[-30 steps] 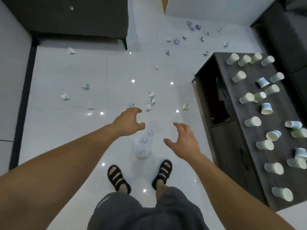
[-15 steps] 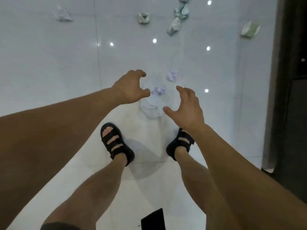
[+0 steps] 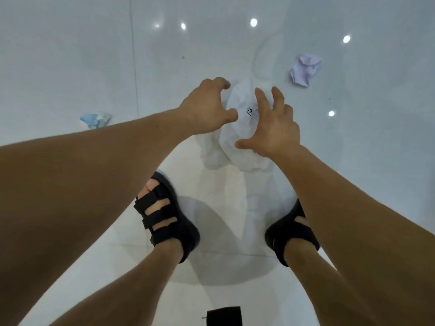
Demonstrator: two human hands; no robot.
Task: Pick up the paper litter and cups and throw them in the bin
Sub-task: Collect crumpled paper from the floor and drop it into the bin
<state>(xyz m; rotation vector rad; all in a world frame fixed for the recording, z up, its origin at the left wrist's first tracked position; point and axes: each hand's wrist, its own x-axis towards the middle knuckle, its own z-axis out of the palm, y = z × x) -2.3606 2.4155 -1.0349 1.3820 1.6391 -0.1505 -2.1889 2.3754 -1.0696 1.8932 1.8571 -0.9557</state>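
Observation:
A crumpled white plastic bag [image 3: 237, 137] with a small recycling mark lies on the glossy white floor just ahead of my feet. My left hand [image 3: 207, 107] hovers at its left side, fingers curved and spread, holding nothing. My right hand [image 3: 270, 128] is over its right side with fingers spread; whether it touches the bag I cannot tell. A crumpled lilac paper ball [image 3: 304, 69] lies on the floor to the upper right. A crumpled blue paper piece [image 3: 95, 120] lies to the left, beyond my left forearm.
My feet in black strap sandals stand close below the bag, left sandal [image 3: 164, 215] and right sandal [image 3: 289, 234]. A small black object [image 3: 223, 316] shows at the bottom edge. White tiled floor with light reflections surrounds everything.
The view has dropped lower and closer to the floor. Both hands have come down around the white bag; the table with cups has gone out of view.

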